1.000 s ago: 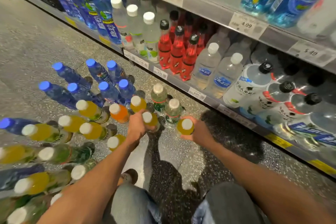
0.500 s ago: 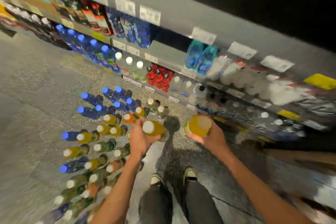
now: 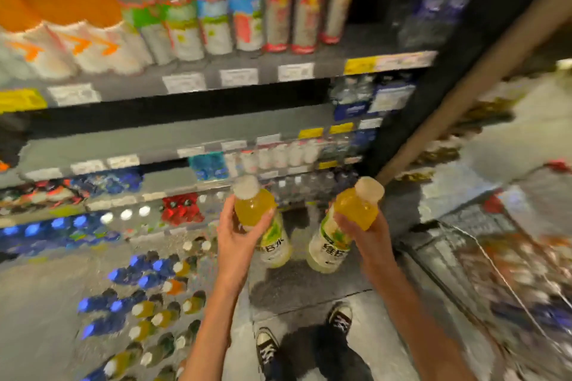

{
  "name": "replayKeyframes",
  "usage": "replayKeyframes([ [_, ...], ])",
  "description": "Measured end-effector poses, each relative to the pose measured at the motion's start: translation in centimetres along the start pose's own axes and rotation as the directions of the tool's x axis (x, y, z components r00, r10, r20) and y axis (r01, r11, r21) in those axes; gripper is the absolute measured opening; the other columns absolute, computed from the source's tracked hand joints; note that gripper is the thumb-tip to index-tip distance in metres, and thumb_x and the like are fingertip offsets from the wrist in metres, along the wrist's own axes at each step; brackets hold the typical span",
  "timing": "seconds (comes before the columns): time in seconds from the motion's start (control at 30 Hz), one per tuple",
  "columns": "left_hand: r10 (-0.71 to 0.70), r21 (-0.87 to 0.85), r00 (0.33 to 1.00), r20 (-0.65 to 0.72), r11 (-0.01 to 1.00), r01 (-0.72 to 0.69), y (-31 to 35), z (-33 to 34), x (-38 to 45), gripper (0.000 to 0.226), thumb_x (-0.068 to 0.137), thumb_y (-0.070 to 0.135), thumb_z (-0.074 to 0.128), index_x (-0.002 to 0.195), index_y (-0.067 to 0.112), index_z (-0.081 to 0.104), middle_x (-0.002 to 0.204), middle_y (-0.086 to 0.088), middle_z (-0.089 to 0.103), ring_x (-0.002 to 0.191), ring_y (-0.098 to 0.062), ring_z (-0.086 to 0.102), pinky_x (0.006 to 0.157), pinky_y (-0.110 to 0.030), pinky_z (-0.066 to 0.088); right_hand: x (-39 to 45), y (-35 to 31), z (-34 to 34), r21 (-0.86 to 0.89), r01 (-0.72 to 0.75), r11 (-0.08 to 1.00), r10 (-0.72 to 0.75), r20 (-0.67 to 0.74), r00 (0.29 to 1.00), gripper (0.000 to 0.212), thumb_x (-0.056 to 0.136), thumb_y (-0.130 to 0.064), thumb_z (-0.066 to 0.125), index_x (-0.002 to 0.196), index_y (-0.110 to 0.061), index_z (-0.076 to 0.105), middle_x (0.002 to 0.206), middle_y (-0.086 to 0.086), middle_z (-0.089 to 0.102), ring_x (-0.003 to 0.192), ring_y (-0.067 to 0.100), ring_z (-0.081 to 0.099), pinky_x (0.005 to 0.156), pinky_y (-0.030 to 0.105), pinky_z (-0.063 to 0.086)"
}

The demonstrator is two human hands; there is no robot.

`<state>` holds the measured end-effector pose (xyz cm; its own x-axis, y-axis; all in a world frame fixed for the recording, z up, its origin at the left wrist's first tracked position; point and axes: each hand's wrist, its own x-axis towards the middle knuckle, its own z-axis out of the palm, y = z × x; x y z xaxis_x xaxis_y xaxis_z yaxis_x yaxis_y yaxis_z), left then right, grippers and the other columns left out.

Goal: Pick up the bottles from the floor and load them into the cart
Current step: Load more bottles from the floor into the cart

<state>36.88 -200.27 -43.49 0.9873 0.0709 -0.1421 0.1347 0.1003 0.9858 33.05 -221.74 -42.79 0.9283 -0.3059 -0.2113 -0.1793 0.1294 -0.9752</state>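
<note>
While you stand facing the shelves (image 3: 185,139), your left hand (image 3: 236,237) has its grip wrapped round a yellow bottle (image 3: 263,219), and your right hand (image 3: 368,233) clasps a second yellow bottle (image 3: 343,226). Both are held up in the air, white caps tilted toward you, near each other but apart. More bottles on the floor (image 3: 145,306) stand in rows at your left. The wire cart (image 3: 483,260) sits blurred at your right.
</note>
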Motion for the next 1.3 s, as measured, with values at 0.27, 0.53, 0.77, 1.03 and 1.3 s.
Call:
replayKeyframes([
  [0.27,-0.103,0.04,0.938,0.332,0.995,0.095,0.2,16.7,-4.4,0.091,0.069,0.032,0.082,0.147,0.016,0.038,0.137,-0.004,0.059,0.12,-0.015,0.061,0.104,-0.045,0.048,-5.3,-4.2,-15.8,0.143,0.048,0.988,0.009,-0.377,0.926,0.023,0.08,-0.021,0.072,0.102,-0.026,0.067,0.089,-0.01,0.077,0.084,0.009,0.074,0.065,0.021,0.056],
  [0.53,-0.086,0.098,0.845,0.527,0.994,0.04,-0.9,35.1,-12.3,0.059,0.076,0.029,0.075,0.128,0.039,0.049,0.114,0.014,0.068,0.102,0.001,0.066,0.086,-0.022,0.053,-8.2,-5.1,-33.8,0.085,0.15,0.985,-0.075,-0.573,0.816,0.029,0.076,-0.025,0.076,0.103,-0.026,0.065,0.089,-0.017,0.076,0.085,-0.001,0.071,0.071,0.015,0.053],
  [0.77,-0.068,0.134,0.753,0.654,0.991,-0.028,-1.4,48.5,-16.1,0.068,0.078,0.037,0.076,0.138,0.03,0.046,0.114,0.019,0.069,0.108,0.002,0.063,0.09,-0.02,0.052,-8.9,-5.7,-47.3,0.113,0.137,0.984,-0.03,-0.651,0.758,0.066,0.067,-0.051,0.087,0.122,-0.023,0.063,0.108,-0.004,0.076,0.102,0.016,0.072,0.093,0.041,0.054],
  [1.03,-0.07,0.23,0.661,0.747,0.96,-0.158,-2.7,60.8,-14.2,0.075,0.066,0.04,0.085,0.132,0.033,0.049,0.12,0.014,0.064,0.108,0.002,0.061,0.091,-0.017,0.052,-5.4,-6.3,-56.1,0.088,0.091,0.992,0.007,-0.753,0.658,0.044,0.065,-0.038,0.082,0.105,-0.028,0.067,0.096,-0.008,0.077,0.091,0.011,0.073,0.085,0.037,0.056],
  [1.3,0.004,0.266,0.597,0.802,0.893,-0.363,-7.7,71.6,-8.5,0.078,0.056,0.045,0.091,0.124,0.028,0.055,0.127,0.005,0.047,0.12,-0.006,0.046,0.098,-0.006,0.035,-1.3,-6.4,-63.9,-0.085,-0.042,0.995,-0.051,-0.854,0.518,0.06,0.054,-0.044,0.09,0.104,-0.024,0.064,0.105,0.005,0.071,0.095,0.018,0.069,0.073,0.021,0.056],
])
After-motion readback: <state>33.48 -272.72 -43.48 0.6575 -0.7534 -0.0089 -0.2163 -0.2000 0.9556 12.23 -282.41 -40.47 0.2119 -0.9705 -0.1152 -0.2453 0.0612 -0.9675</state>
